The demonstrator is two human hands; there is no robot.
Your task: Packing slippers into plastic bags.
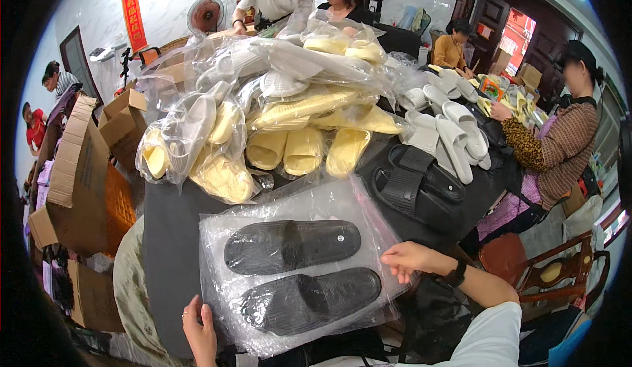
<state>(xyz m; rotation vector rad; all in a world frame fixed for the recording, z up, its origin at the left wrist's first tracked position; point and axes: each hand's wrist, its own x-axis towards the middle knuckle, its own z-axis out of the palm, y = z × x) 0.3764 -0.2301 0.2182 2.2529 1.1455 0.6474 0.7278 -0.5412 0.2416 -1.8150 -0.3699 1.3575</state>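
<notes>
Two black slide slippers [293, 247] lie side by side in front of me, toes to the left. Clear film shines over parts of them, and a clear plastic bag [217, 281] spreads around and beneath them. Beside the bag's lower left edge, my left hand [199, 333] is open, thumb apart from the fingers, holding nothing. My right hand [411, 260], with a dark watch on the wrist, is at the bag's right edge. Its fingers are bent and the tips of thumb and forefinger come together; whatever is between them cannot be made out.
Bagged yellow and grey slippers [309, 104] form a high heap behind the bag. Loose black slippers [421, 186] and grey slippers [454, 136] lie to the right. Cardboard boxes [82, 169] stand at left, a wooden chair [559, 262] at right. A co-worker [569, 136] handles yellow pieces.
</notes>
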